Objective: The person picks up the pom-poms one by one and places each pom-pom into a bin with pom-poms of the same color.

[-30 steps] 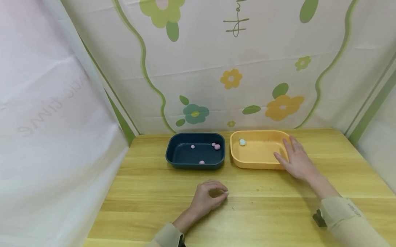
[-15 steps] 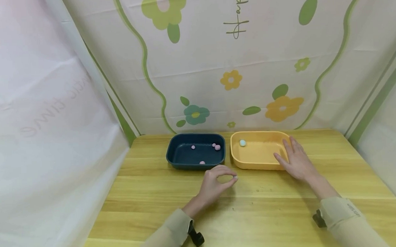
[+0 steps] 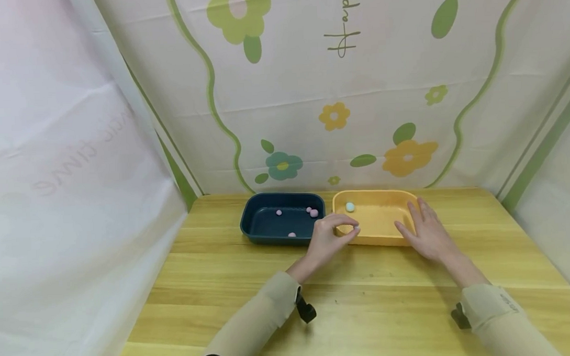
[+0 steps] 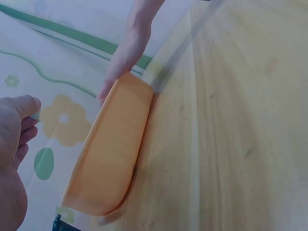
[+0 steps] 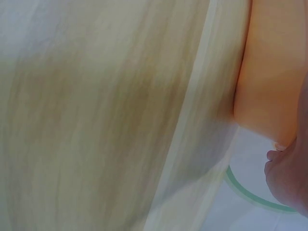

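Note:
My left hand (image 3: pixel 328 236) is over the front left rim of the yellow tray (image 3: pixel 379 241). Between its thumb and forefinger it pinches a small pale blue ball (image 4: pixel 35 115), mostly covered by the fingertips. Inside that tray, near the back left corner, lies another pale blue ball (image 3: pixel 350 207). My right hand (image 3: pixel 428 232) rests on the tray's right end with fingers spread. In the right wrist view the tray wall (image 5: pixel 272 72) hides part of that hand.
To the left stands a dark blue tray (image 3: pixel 282 240) holding several small pink balls, one of them a larger pink ball (image 3: pixel 314 213). Both trays sit on a wooden table (image 3: pixel 393 310), close to a flowered cloth (image 3: pixel 283 120) behind.
My left hand has moved forward and right, from the table in front of the dark blue tray to the yellow tray, carrying the small ball. My right hand has stayed in place.

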### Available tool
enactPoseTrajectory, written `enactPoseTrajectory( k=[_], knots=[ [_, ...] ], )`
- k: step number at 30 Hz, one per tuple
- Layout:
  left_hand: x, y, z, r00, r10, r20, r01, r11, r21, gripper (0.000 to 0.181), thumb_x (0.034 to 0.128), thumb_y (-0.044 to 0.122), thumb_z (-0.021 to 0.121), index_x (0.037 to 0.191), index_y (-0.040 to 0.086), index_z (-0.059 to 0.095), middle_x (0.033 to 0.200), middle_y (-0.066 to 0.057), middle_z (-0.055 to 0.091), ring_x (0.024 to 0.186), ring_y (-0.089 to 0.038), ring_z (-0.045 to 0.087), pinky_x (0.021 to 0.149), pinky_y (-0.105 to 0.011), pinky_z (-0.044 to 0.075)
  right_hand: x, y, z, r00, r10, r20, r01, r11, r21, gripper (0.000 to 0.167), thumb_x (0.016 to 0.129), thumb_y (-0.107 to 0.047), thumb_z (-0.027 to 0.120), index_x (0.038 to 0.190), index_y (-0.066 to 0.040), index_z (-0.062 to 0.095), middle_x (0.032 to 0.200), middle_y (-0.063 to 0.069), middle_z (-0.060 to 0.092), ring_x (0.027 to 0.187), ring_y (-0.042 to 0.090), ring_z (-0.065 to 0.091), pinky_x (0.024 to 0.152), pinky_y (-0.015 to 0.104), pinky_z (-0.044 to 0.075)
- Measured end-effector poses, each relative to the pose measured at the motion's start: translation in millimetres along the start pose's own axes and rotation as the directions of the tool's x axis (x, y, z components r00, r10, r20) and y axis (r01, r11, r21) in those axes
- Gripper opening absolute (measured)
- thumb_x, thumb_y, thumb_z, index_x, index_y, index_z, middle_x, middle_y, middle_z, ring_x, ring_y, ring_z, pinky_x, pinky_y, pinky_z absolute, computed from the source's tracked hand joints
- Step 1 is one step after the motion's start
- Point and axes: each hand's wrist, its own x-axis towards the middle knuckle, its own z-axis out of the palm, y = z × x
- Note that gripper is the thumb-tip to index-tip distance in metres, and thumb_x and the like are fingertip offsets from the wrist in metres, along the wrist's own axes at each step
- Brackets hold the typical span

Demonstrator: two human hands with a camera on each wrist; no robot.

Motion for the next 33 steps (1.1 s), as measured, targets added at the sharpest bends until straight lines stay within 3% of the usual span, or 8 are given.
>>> enactPoseTrajectory(
  k=[9,15,24,28,33],
  knots=[
    [22.8,-16.5,14.8,0.999,-0.045,0.019,0.043,0.994,0.1,0.014,0.0999,0.012,0.082,0.111,0.004,0.086,0.112,-0.009,0.085,0.115,-0.023,0.079,0.109,-0.028,0.061,-0.5,-1,2,1.0,0.004,0.005,-0.004,1.0,0.004,0.095,0.116,-0.058,0.04,0.173,0.009,0.005,0.178,0.04,-0.008,0.163,0.068,0.002,0.13,0.082,0.011],
    [21.6,-21.6,25.0,0.998,-0.065,0.019,0.062,0.988,0.141,0.015,0.1011,0.014,0.081,0.112,0.005,0.086,0.112,-0.007,0.085,0.113,-0.021,0.079,0.109,-0.029,0.061,-3.5,-2,4,1.0,0.002,0.004,-0.002,1.0,0.005,0.094,0.116,-0.057,0.041,0.173,0.01,0.007,0.178,0.04,-0.008,0.162,0.069,0.003,0.129,0.083,0.012],
    [16.8,-22.6,29.4,0.995,-0.09,0.04,0.08,0.974,0.213,0.018,0.1009,0.017,0.082,0.117,0.009,0.086,0.118,-0.004,0.085,0.117,-0.018,0.079,0.106,-0.025,0.062,-6.9,0,1,1.0,-0.012,-0.022,0.012,1.0,0.006,0.092,0.116,-0.054,0.044,0.172,0.011,0.011,0.177,0.043,-0.002,0.16,0.071,0.006,0.127,0.084,0.015],
    [13.2,-18.5,23.0,0.992,-0.105,0.072,0.083,0.961,0.264,0.026,0.1021,0.021,0.081,0.126,0.011,0.083,0.128,-0.003,0.083,0.126,-0.017,0.077,0.108,-0.025,0.061,-6.9,2,1,0.999,-0.019,-0.032,0.019,1.0,0.012,0.092,0.116,-0.054,0.045,0.172,0.011,0.011,0.177,0.043,-0.001,0.16,0.071,0.008,0.126,0.085,0.015],
    [10.5,-12.4,-3.2,0.988,-0.108,0.106,0.071,0.95,0.303,0.033,0.1069,0.024,0.075,0.136,0.009,0.079,0.139,-0.007,0.079,0.135,-0.022,0.072,0.114,-0.036,0.06,-5.0,5,0,1.0,-0.005,-0.016,0.006,0.998,0.065,0.097,0.114,-0.056,0.048,0.172,0.01,0.009,0.177,0.042,-0.005,0.159,0.073,0.003,0.128,0.086,0.006]
  ],
)
